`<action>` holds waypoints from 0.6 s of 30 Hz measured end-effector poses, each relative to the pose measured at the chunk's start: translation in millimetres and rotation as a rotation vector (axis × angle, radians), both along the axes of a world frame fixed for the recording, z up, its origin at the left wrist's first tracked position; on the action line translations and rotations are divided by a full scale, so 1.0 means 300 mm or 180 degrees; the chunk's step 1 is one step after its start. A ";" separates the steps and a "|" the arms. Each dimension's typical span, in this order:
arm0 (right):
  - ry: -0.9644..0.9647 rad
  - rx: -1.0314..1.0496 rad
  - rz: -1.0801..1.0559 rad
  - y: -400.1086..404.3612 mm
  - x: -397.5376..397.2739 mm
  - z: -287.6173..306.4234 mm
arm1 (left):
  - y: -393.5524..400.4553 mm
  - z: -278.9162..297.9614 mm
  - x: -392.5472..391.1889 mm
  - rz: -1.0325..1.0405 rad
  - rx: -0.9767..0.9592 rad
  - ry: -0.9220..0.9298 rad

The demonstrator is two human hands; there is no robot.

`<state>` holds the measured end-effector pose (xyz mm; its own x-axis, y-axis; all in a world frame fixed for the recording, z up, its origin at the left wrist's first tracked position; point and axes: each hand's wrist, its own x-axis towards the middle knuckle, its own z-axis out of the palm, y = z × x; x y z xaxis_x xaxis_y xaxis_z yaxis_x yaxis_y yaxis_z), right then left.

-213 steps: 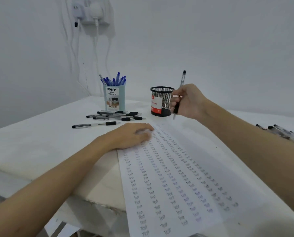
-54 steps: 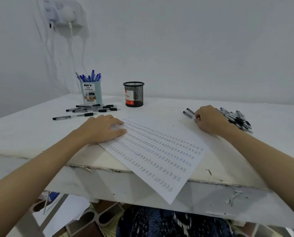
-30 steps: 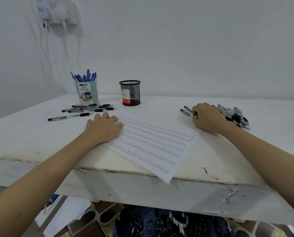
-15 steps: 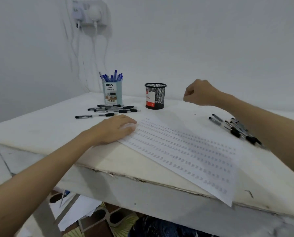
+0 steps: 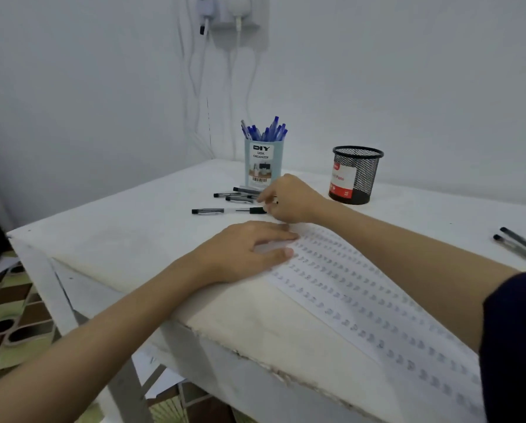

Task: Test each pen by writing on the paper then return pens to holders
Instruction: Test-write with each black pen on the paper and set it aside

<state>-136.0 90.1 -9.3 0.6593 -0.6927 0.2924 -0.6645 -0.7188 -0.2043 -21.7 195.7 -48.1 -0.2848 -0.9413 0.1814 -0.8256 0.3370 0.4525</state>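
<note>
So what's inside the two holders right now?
The blue holder is packed with blue-capped pens sticking out of its top; their lower ends are hidden by its wall. The black mesh holder shows no pens above its rim; its label covers part of the inside.

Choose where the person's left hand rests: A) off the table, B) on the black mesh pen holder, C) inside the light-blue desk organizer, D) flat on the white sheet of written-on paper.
D: the left hand lies with straight fingers on the edge of the white sheet of written-on paper.
</note>
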 end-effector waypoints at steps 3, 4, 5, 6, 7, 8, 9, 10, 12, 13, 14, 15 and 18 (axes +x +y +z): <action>-0.0065 0.0043 -0.0070 -0.019 0.019 -0.019 | 0.000 -0.002 0.000 0.0008 -0.0003 0.0066; -0.0074 0.0024 -0.0089 -0.023 0.016 -0.020 | -0.001 -0.002 0.001 0.0000 -0.0013 0.0063; -0.0077 0.0005 -0.0111 -0.028 0.008 -0.017 | 0.000 -0.001 0.001 -0.0005 -0.0016 0.0057; -0.0085 -0.0013 -0.0152 -0.030 -0.003 -0.015 | -0.001 -0.002 0.002 -0.0011 -0.0011 0.0055; -0.0120 -0.0025 -0.0203 -0.032 -0.019 -0.007 | 0.000 -0.002 0.003 -0.0015 0.0000 0.0047; -0.0159 -0.0011 -0.0282 -0.032 -0.038 0.001 | -0.001 -0.004 0.004 -0.0025 0.0007 0.0043; -0.0208 0.0012 -0.0370 -0.032 -0.062 0.013 | 0.000 -0.004 0.004 -0.0029 0.0010 0.0046; -0.0245 0.0048 -0.0457 -0.031 -0.087 0.026 | 0.001 -0.005 0.006 -0.0034 0.0008 0.0056; -0.0339 0.0166 -0.0635 -0.026 -0.150 0.056 | 0.003 -0.005 0.006 -0.0052 0.0003 0.0056; -0.0465 0.0265 -0.0752 -0.021 -0.189 0.073 | 0.008 -0.002 0.003 -0.0066 0.0006 0.0037; -0.0682 0.0432 -0.0878 -0.016 -0.223 0.086 | 0.009 -0.001 0.006 -0.0076 0.0012 0.0004; -0.1005 0.0678 -0.0994 -0.004 -0.264 0.104 | 0.012 0.003 0.002 -0.0095 0.0012 -0.0040; -0.2153 0.1840 -0.0946 0.053 -0.375 0.154 | 0.015 0.013 -0.003 -0.0155 0.0048 -0.0135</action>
